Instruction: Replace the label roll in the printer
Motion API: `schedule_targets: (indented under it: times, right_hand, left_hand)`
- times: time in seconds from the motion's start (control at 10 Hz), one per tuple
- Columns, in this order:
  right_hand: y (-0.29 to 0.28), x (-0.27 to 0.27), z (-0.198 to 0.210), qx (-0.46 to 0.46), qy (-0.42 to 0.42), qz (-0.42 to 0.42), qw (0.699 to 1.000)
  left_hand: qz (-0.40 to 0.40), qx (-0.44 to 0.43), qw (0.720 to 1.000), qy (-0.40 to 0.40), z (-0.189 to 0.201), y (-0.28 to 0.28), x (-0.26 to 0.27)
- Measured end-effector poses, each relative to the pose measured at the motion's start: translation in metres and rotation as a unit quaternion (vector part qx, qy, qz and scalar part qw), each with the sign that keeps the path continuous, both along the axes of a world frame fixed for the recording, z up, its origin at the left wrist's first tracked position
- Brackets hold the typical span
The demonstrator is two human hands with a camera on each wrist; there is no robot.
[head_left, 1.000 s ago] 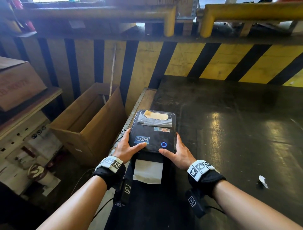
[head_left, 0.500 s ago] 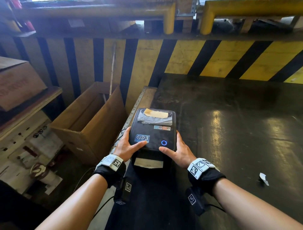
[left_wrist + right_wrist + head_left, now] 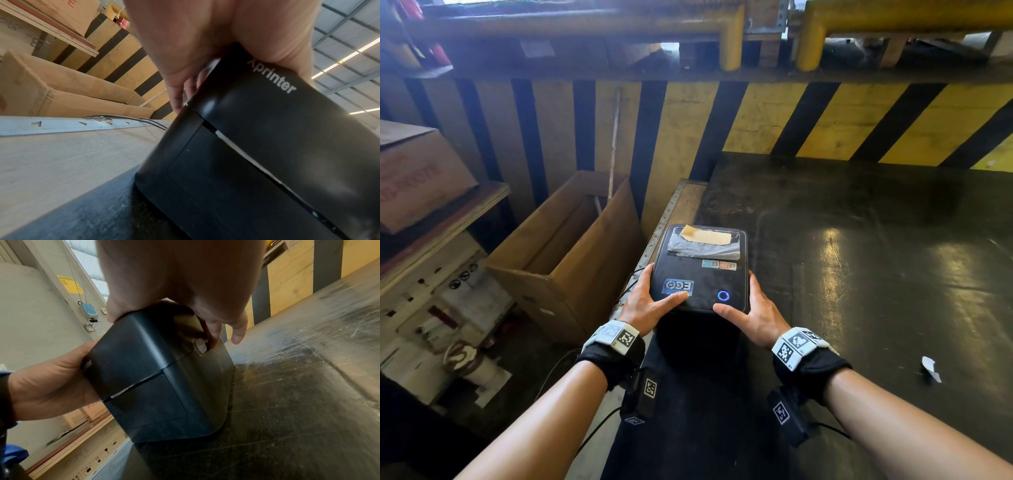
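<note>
Printer [image 3: 700,270]: stood at the left edge of the dark worktop [image 3: 876,274], just beside the pale strip along that edge; lid down, blue ring light lit on top near the front.
Label strip [image 3: 232,142]: showed only as a thin white line in the front slot; roll itself hidden inside, so could not tell old from new.
Left hand [image 3: 645,303]: clasped the printer's left side, thumb laid flat across the lid's front, fingers [image 3: 176,99] curled down the flank.
Right hand [image 3: 755,317]: clasped the right side likewise, thumb on the lid's front corner, fingers [image 3: 238,332] down beside the pale side latch [image 3: 200,346].
Step in hand: judged to be seating the lid shut over the roll, or else gripping to release it; not decidable from these views.
Doing it well: press evenly with both thumbs so both side catches seat together; keep the paper edge straight in the slot, not pinched or skewed; hold the body steady against the worktop so it does not slide off the left edge, where the cable [image 3: 131,119] trailed.
Risk: uneven pressure likely to leave one catch unseated.
Nearby: open cardboard box [image 3: 565,253] on the floor to the left; scrap of white paper [image 3: 931,368] well apart on the worktop's right.
</note>
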State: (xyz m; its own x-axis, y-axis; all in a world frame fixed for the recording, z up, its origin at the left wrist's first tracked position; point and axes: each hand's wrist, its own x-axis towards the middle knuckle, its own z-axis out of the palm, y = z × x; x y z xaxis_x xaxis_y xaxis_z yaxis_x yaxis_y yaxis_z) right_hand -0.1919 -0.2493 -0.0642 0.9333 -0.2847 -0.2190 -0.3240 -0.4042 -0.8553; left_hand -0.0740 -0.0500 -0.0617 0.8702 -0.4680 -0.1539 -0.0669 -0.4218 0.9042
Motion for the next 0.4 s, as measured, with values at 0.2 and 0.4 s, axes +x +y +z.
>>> schedule_targets:
  times: [0.2,0.4]
  right_hand:
    - [0.0016,-0.0036,0.0056,-0.005,0.002,0.002,1.000]
    - [-0.0021,0.0000,0.0037,-0.080,0.003,-0.003,0.997]
  left_hand:
    - [0.003,0.007,1.000,-0.007,0.0029,-0.0005,-0.0035]
    - [0.034,0.139,0.984,-0.104,0.0058,0.0019,-0.0063]
